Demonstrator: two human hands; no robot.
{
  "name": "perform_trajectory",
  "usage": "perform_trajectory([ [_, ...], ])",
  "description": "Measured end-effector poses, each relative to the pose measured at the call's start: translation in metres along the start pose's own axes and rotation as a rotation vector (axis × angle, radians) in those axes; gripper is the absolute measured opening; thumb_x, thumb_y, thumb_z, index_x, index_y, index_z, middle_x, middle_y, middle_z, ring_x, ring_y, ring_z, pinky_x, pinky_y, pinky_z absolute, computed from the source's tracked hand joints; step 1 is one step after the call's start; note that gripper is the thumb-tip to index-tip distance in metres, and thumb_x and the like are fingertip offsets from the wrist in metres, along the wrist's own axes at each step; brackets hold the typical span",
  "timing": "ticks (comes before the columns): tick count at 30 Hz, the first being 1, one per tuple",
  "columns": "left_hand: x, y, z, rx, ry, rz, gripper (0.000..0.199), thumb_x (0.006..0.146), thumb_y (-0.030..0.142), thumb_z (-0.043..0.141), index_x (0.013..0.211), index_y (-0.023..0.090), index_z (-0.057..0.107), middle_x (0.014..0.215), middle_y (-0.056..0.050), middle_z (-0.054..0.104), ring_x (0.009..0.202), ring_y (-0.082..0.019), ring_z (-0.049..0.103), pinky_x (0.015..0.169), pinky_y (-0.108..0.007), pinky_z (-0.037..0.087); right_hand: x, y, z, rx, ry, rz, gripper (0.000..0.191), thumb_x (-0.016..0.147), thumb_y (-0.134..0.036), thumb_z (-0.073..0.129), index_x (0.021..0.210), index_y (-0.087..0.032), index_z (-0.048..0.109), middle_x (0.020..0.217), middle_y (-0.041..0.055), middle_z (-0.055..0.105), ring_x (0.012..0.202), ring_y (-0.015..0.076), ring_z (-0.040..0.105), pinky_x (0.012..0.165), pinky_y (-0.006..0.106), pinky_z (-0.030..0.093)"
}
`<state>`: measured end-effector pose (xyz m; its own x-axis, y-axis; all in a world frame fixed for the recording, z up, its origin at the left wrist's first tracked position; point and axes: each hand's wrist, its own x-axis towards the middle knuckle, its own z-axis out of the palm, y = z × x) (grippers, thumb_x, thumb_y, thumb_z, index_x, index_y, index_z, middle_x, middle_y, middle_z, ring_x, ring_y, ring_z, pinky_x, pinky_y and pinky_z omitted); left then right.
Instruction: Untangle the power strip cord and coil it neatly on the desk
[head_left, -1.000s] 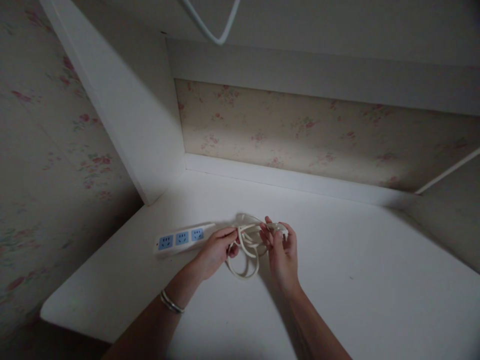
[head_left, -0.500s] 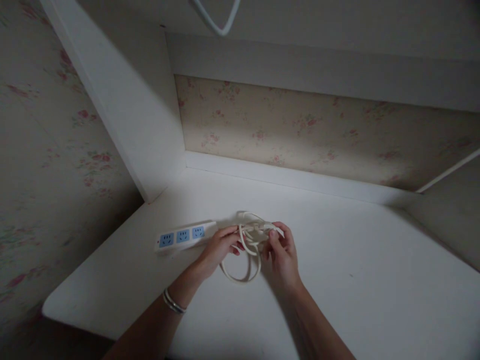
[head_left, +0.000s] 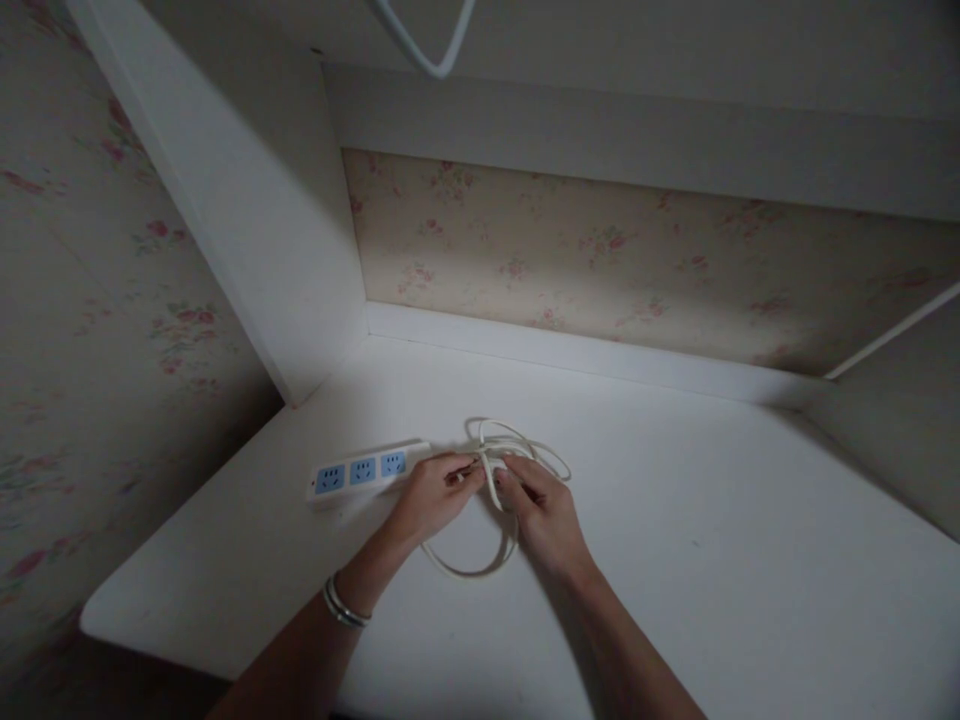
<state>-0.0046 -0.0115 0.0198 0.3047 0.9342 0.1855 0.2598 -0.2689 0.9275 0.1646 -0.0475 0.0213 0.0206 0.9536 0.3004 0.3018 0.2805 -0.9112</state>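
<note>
A white power strip [head_left: 361, 474] with three blue socket panels lies on the white desk, left of my hands. Its cream cable [head_left: 480, 574] runs in loops between and around my hands. My left hand [head_left: 439, 495] is closed on the cable near the strip's right end, with bracelets on that wrist. Close beside it, my right hand [head_left: 547, 510] pinches the bundled part of the cable, near what looks like a white plug, partly hidden by the fingers. One loop lies behind the hands, another in front.
The white desk [head_left: 712, 500] has a raised back ledge [head_left: 585, 359] and a white side panel [head_left: 262, 220] at the left. Floral wallpaper [head_left: 525, 240] covers the wall behind. A white looped thing [head_left: 439, 70] hangs at the top.
My right hand has moved left, closer to my left hand. The cable loops have shifted: one now spreads behind my right hand, and the front loop reaches further left.
</note>
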Motion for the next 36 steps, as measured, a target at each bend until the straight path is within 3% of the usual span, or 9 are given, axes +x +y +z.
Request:
perform_trajectory([
  [3,0.000,0.000,0.003,-0.045,0.027,-0.010,0.021,0.083,0.033,0.058,0.091,0.021,0.072,0.086,-0.005,0.071,0.077,-0.020,0.062,0.067,-0.026,0.047,-0.002,-0.001,0.000,-0.045,-0.047,-0.081,0.030,0.088,-0.035,0.059,0.116,-0.027,0.066,0.116,0.0061,0.064,0.109,0.0243,0.056,0.097,0.042,0.042],
  [7,0.001,-0.003,0.006,-0.106,0.093,-0.055,0.023,0.082,0.033,0.059,0.099,0.021,0.068,0.090,-0.005,0.070,0.080,-0.020,0.064,0.071,-0.027,0.046,-0.003,0.004,0.005,-0.073,-0.033,-0.185,0.052,0.076,-0.031,0.072,0.127,-0.029,0.058,0.124,0.0068,0.057,0.115,0.0244,0.051,0.099,0.040,0.042],
  [15,0.001,0.001,0.002,0.028,0.176,-0.090,0.024,0.084,0.042,0.057,0.082,0.020,0.067,0.061,0.002,0.057,0.057,-0.014,0.049,0.052,-0.023,0.033,-0.002,0.010,0.005,-0.198,0.166,-0.184,0.010,0.087,-0.031,0.061,0.093,-0.025,0.067,0.094,0.0047,0.063,0.088,0.0195,0.057,0.080,0.034,0.045],
  [18,0.000,0.001,0.000,-0.057,0.226,-0.086,0.031,0.084,0.044,0.057,0.069,0.018,0.061,0.055,0.004,0.047,0.052,-0.010,0.042,0.049,-0.022,0.029,0.000,0.009,0.004,-0.172,0.251,-0.133,0.013,0.087,-0.034,0.061,0.090,-0.023,0.066,0.093,0.0047,0.062,0.083,0.0180,0.056,0.074,0.032,0.045],
  [22,-0.003,0.005,0.000,-0.352,0.232,-0.127,0.035,0.084,0.052,0.055,0.074,0.018,0.055,0.049,0.008,0.033,0.040,-0.007,0.029,0.039,-0.020,0.021,0.004,0.011,0.003,-0.106,0.334,-0.067,0.023,0.079,-0.041,0.068,0.089,-0.021,0.065,0.089,0.0035,0.060,0.076,0.0170,0.054,0.071,0.031,0.045],
  [26,0.000,0.008,-0.002,-0.632,0.308,-0.109,0.039,0.085,0.057,0.053,0.074,0.020,0.045,0.054,0.009,0.034,0.039,-0.005,0.030,0.036,-0.017,0.026,0.008,0.015,-0.001,0.075,0.352,0.056,0.027,0.082,-0.046,0.062,0.086,-0.019,0.064,0.083,0.0027,0.061,0.076,0.0175,0.054,0.072,0.031,0.044],
  [30,0.006,0.008,-0.009,-0.855,0.439,-0.135,0.046,0.082,0.061,0.052,0.067,0.020,0.037,0.055,0.009,0.032,0.036,-0.004,0.027,0.034,-0.016,0.025,0.012,0.020,-0.008,0.181,0.478,0.219,0.033,0.083,-0.050,0.059,0.077,-0.018,0.063,0.066,-0.0004,0.054,0.064,0.0146,0.048,0.059,0.026,0.039],
  [32,0.007,0.008,-0.013,-0.933,0.488,-0.128,0.046,0.082,0.061,0.053,0.067,0.020,0.037,0.054,0.010,0.031,0.035,-0.003,0.025,0.033,-0.016,0.023,0.012,0.021,-0.010,0.217,0.454,0.266,0.036,0.081,-0.052,0.060,0.071,-0.018,0.059,0.056,-0.0032,0.047,0.053,0.0120,0.041,0.049,0.024,0.033],
  [36,0.008,0.011,-0.017,-0.980,0.557,-0.087,0.043,0.083,0.057,0.052,0.067,0.020,0.037,0.055,0.009,0.031,0.034,-0.003,0.025,0.033,-0.017,0.023,0.008,0.021,-0.008,0.142,0.257,0.348,0.041,0.081,-0.058,0.058,0.074,-0.017,0.061,0.048,-0.0048,0.046,0.043,0.0106,0.037,0.041,0.023,0.026],
])
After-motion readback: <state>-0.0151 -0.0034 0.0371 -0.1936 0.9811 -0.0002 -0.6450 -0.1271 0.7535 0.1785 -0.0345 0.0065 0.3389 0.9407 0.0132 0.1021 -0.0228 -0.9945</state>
